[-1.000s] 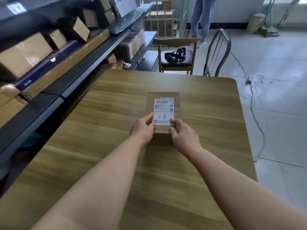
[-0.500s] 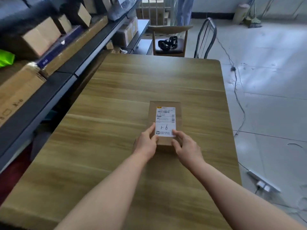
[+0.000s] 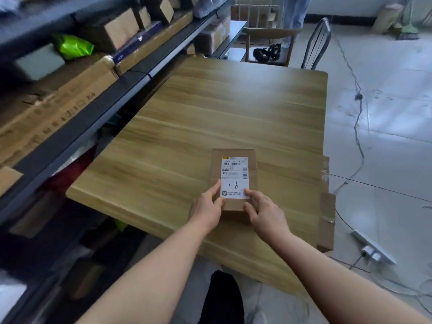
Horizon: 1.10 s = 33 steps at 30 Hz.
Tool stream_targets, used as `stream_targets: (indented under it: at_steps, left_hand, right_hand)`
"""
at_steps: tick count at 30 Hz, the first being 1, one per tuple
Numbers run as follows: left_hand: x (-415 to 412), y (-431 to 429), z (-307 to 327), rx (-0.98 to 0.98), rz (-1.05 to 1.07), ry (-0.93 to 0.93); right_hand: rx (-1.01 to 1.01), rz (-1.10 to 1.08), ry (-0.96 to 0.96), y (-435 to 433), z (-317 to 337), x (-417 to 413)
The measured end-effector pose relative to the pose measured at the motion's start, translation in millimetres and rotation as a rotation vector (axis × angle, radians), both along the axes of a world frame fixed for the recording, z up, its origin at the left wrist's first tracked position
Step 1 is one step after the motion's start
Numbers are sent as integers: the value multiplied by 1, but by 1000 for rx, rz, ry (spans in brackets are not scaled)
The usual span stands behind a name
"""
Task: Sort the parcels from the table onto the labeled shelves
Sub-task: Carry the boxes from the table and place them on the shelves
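Lower centre: our left hand (image 3: 207,210) and right hand (image 3: 264,212) pinch the near end of the small brown cardboard parcel (image 3: 233,169) (white label, handwritten 6), fingers (image 3: 217,189) curled on its sides, at the near part of the light wooden worktop (image 3: 210,118); dark metal shelves (image 3: 93,97) fill the left.

White label (image 3: 234,177) on the parcel (image 3: 252,164), handwritten "1-6"; long carton (image 3: 58,108) on the shelf (image 3: 131,83), printed "X-6".

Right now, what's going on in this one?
A person grips the near end of a small cardboard parcel with the left hand and the right hand, over the wooden table. Its label faces up, marked by hand. The shelves at left carry boxes; this parcel is not yet shelved.
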<state>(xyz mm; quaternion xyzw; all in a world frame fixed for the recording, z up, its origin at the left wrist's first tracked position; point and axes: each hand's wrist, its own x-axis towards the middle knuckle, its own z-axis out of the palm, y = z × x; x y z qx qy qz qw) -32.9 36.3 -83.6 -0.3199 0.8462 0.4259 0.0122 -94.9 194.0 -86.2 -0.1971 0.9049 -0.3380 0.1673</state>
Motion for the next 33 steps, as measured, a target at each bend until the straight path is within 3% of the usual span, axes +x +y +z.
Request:
stream_targets:
  at_steps: [11, 18, 25, 33]
  left_hand:
    - [61, 22, 0, -10, -29, -59]
    - [45, -1, 1, 259, -90, -136]
    - [33, -12, -5, 386, -149, -160]
    - [40, 1, -2, 386, 43, -92]
  right_hand:
    - [5, 18, -81, 23, -1, 50]
    - [65, -63, -105, 4, 11, 25]
    - [-62, -133, -265, -5, -1, 23]
    - [-55, -10, -240, 3, 1, 15]
